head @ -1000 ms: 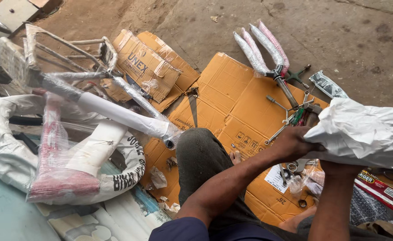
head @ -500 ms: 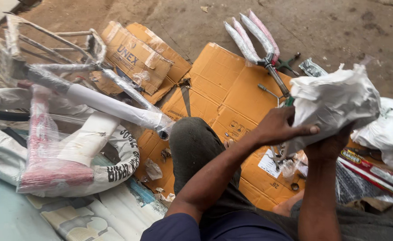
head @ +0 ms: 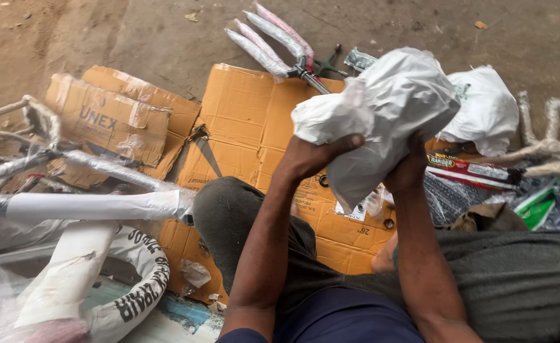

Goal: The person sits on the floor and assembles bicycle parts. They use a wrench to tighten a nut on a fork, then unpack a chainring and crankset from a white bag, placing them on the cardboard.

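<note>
Both my hands hold a crumpled white plastic bag [head: 388, 108] up in front of me, above the flattened brown cardboard [head: 248, 121]. My left hand [head: 311, 155] grips its lower left side, thumb over the plastic. Gripping the bag's underside on the right is my right hand [head: 410, 168]. What is inside the bag is hidden. I sit on the cardboard with my knees bent, in grey trousers [head: 229, 216].
A wrapped bicycle frame [head: 83, 203] lies at the left beside a wrapped tyre [head: 134, 286]. A wrapped fork [head: 267, 38] rests at the cardboard's far edge. Another white bag [head: 486, 111], a long red package [head: 477, 168] and small rings [head: 388, 222] lie at the right.
The white bag has come from the right side to the centre and been lifted higher. My left hand has closed on it together with my right.
</note>
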